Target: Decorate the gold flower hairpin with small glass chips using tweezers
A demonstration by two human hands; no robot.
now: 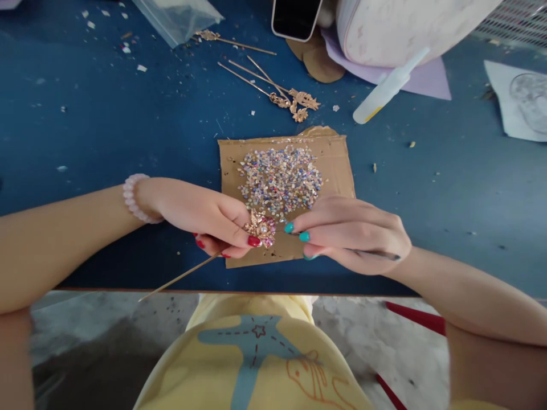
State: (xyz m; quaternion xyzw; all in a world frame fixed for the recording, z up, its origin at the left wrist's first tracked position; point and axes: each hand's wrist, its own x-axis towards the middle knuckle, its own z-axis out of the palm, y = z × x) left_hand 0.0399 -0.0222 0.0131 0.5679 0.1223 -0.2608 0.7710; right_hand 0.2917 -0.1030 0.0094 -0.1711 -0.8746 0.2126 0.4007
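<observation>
My left hand (209, 219), with red nails and a pale bead bracelet, pinches a gold hairpin (261, 228) by its flower head, which carries pink stones and a pearl. The pin's long stem points down and left. My right hand (352, 233), with teal nails, is closed around a thin dark tool (376, 254), whose tip reaches toward the flower's right side; whether it touches is too small to tell. Beneath and beyond both hands lies a piece of cardboard (335, 165) bearing a spread of small multicoloured rhinestones (282, 176).
Beyond the cardboard lie several gold hairpins (303, 99), a plastic bag (179, 17), a phone (296, 17) and brown discs (323, 61). A white glue bottle (387, 91), a pale pouch (397, 28) and a printed paper (523, 99) are at the right. The table edge (239, 292) is near my body.
</observation>
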